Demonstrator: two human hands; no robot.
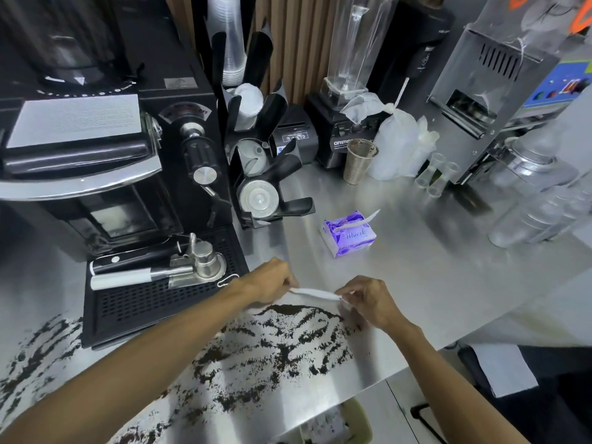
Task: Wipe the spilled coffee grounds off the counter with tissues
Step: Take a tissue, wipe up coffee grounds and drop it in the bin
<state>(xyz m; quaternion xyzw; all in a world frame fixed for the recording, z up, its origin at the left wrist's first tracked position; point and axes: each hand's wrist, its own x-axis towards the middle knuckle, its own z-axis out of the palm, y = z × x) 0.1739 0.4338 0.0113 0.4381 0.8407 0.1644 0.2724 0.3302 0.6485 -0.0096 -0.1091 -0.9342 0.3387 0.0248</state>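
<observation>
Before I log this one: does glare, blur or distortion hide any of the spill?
Head view: wide-angle bending bows the coffee machine at left; glare streaks cross the steel counter, but the dark coffee grounds read clearly against it; the clear containers at right are smeared; the left hand, right hand and tissue are fairly sharp.

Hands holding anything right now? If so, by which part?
Both hold one white tissue, stretched between them: left hand pinches its left end, right hand its right end.

The coffee grounds (288, 309) run off the bottom edge; the bin (362, 415) below hides partly under the tabletop (432, 267).
</observation>
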